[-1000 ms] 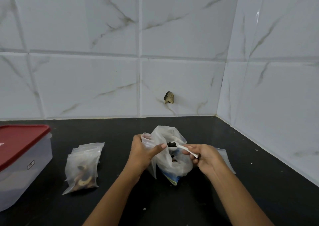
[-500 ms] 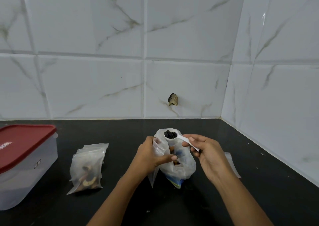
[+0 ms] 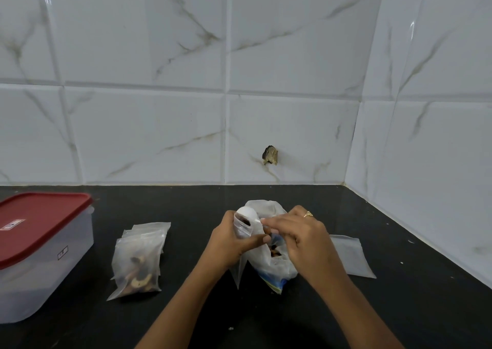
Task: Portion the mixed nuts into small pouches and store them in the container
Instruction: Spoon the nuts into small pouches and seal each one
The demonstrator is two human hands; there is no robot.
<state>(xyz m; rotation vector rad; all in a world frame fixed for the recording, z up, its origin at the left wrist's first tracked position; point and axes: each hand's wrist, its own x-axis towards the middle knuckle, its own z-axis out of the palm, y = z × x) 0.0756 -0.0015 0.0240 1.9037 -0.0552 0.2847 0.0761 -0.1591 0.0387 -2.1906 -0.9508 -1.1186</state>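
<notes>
We count one container [image 3: 40, 255] with a red lid, one large bag of mixed nuts [image 3: 271, 264], one white spoon [image 3: 247, 213], one small pouch [image 3: 241, 229] in hand and one flat empty pouch [image 3: 351, 258]. There is also a stack of filled pouches [image 3: 138, 260]. We cannot settle how many it holds, though at least three edges show.

The container stands well left of the bag, with the stack between them. The empty pouch lies just right of the bag.

Our left hand [image 3: 229, 242] curls round the small pouch and holds it upright against the bag's left side, thumb across the front. Our right hand [image 3: 300, 237], palm down over the bag's open mouth, pinches the spoon's handle. It wears a ring [image 3: 308, 214] on one finger. The spoon's bowl sits at the pouch's mouth, where dark pieces show.

Everything rests on a black countertop [image 3: 399, 308] with a few pale crumbs. Behind the bag rises a tiled wall [image 3: 159, 122], white with brown veins and one chipped hole [image 3: 270, 155]. It turns a corner to the bag's right.
</notes>
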